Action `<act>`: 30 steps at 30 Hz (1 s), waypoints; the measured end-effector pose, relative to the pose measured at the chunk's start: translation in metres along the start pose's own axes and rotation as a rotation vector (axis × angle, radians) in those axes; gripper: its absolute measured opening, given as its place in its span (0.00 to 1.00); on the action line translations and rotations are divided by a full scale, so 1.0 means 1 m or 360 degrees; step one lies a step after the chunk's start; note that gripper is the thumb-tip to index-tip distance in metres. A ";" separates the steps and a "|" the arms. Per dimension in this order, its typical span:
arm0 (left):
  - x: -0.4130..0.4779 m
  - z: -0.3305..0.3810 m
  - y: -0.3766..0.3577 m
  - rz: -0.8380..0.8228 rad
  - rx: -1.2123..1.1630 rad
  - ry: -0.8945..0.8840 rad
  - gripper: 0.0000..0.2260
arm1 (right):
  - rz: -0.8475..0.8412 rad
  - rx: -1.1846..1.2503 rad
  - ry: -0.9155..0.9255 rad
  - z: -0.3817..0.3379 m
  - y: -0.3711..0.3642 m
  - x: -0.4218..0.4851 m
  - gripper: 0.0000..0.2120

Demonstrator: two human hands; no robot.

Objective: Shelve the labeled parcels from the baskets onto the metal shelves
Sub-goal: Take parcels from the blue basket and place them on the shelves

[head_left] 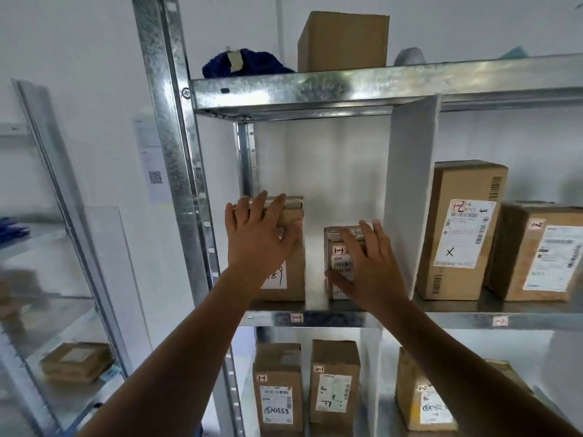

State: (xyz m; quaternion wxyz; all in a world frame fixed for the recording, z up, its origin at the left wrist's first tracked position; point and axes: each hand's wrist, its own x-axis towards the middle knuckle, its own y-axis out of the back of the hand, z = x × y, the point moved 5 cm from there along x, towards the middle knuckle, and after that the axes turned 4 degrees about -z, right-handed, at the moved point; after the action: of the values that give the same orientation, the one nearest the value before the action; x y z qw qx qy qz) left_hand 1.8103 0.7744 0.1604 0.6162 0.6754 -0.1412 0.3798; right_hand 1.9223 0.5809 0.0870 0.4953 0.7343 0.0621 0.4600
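Note:
Two brown labeled parcels stand on the middle metal shelf [315, 318], in the bay left of a white divider [410, 190]. My left hand [260, 238] lies flat on the front of the taller left parcel [291, 279], fingers spread over its top edge. My right hand [367, 266] presses on the front of the smaller right parcel [337, 253], thumb at its lower left. Both parcels are upright, with a gap between them. The baskets are out of view.
Two more parcels [463, 228] stand right of the divider. The lower shelf holds several labeled boxes [277, 386]. A plain box [344, 42] and a blue cloth [246, 63] sit on the top shelf. A metal upright [176, 171] stands left; another rack [56, 216] lies beyond.

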 end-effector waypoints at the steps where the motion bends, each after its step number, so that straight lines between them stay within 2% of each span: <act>1: 0.001 0.000 0.000 0.0014 -0.0005 -0.0007 0.30 | -0.0005 -0.0002 -0.0002 0.000 -0.001 0.001 0.42; 5: -0.003 0.001 0.004 0.0017 -0.0077 0.0002 0.31 | -0.0020 0.0030 -0.0057 -0.005 0.007 -0.001 0.42; 10: -0.038 0.005 0.031 0.0259 -0.0322 -0.0054 0.29 | 0.0141 0.0283 0.0021 -0.031 0.042 -0.021 0.39; 13: -0.091 -0.002 0.050 0.0384 -0.0445 0.0029 0.27 | 0.0224 0.0441 0.0162 -0.051 0.050 -0.049 0.33; 16: -0.168 -0.015 0.052 0.0455 -0.0471 0.0187 0.25 | 0.0063 0.0574 0.0286 -0.066 0.026 -0.085 0.31; 18: -0.225 -0.022 0.036 0.0331 -0.0410 0.0378 0.25 | -0.0093 0.0619 0.0401 -0.079 -0.004 -0.114 0.31; 24: -0.431 -0.009 -0.004 -0.0297 -0.0083 0.1140 0.27 | -0.0717 0.0903 0.0747 -0.118 -0.093 -0.242 0.31; 28: -0.544 0.016 0.018 -0.0654 0.0074 0.1592 0.30 | -0.1119 0.1009 0.1002 -0.157 -0.121 -0.340 0.31; 30: -0.589 0.031 0.044 -0.0746 0.0153 0.1781 0.32 | -0.1277 0.1041 0.1165 -0.185 -0.117 -0.387 0.31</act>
State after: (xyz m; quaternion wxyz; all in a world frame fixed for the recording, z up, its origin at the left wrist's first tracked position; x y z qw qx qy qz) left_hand 1.3966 0.5728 -0.2113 0.6328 0.4134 0.3739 0.5375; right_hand 1.6082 0.5516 -0.2267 0.3259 0.5625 0.6352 0.4170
